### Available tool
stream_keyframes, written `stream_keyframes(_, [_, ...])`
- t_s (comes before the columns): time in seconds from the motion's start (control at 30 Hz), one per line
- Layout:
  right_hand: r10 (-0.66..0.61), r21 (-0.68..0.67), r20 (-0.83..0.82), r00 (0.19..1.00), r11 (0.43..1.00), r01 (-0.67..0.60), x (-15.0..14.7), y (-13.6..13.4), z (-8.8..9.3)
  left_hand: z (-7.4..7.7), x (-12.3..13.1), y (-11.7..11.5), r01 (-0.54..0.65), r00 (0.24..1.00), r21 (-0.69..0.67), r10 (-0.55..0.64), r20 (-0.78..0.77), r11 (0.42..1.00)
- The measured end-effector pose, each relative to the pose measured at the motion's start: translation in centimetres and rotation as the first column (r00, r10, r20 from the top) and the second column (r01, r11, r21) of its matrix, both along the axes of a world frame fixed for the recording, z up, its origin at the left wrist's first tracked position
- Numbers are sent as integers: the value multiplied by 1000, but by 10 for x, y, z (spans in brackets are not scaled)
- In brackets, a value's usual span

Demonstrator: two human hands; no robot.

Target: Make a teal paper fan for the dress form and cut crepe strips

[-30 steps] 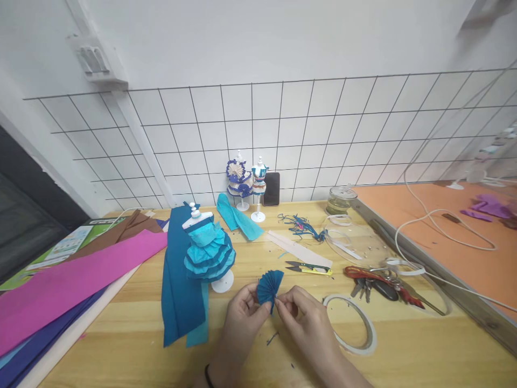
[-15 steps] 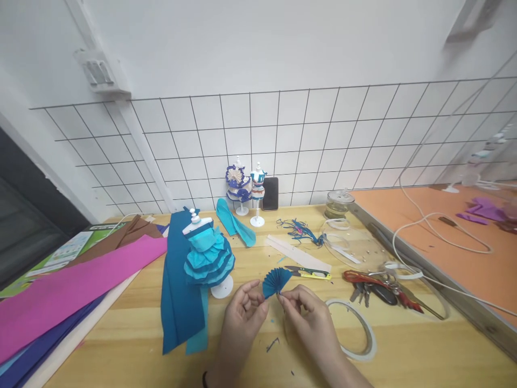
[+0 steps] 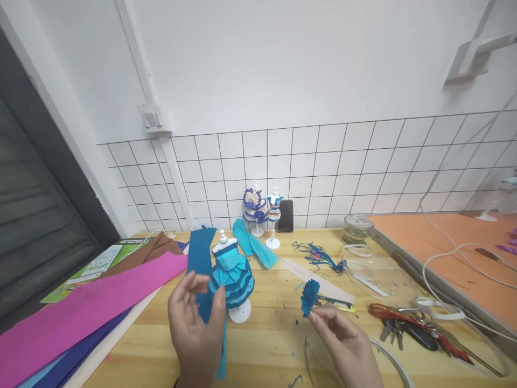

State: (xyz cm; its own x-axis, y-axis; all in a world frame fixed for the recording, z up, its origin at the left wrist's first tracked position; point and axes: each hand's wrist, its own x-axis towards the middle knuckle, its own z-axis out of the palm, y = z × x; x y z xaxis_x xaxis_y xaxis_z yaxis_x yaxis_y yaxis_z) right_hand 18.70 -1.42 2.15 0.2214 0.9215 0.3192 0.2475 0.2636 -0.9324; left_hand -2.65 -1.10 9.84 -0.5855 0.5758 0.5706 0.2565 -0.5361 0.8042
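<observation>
Well, your right hand (image 3: 345,342) pinched the gathered base of the pleated blue fan (image 3: 309,296) between thumb and fingertips, above the table (image 3: 262,345) and near the yellow-handled snips (image 3: 339,303). That low grip seemed sound, since it left the pleats uncrushed. Your left hand (image 3: 196,328) had nothing in it, thumb and fingers wide apart, just beside the turquoise dress (image 3: 232,275) (whether they touched, I couldn't tell). A light pinch probably suited such thin folds best.

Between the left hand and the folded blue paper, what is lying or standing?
In the head view, the dress stand's white base, then, towards the folded blue paper, wooden table with dark scraps.
</observation>
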Motion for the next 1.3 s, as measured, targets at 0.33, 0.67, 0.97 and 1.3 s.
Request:
stream_keyframes(0.33, [20,10,-307,952,1000,-18,-48,31,79,28,-35,49,328,940,-188,-340,-37,926])
stream_keyframes(0.67, [17,24,-357,934,1000,-9,-81,48,84,60,-33,66,61,917,-242,-150,-369,968])
stream_keyframes(0.97, [89,49,-397,914,996,-75,-77,53,82,68,-31,58,180,928,-255,-250,-276,950])
stream_keyframes(1.3, [163,81,-336,928,986,-143,-76,47,88,56,-22,51,376,894,-304,-429,-129,875])
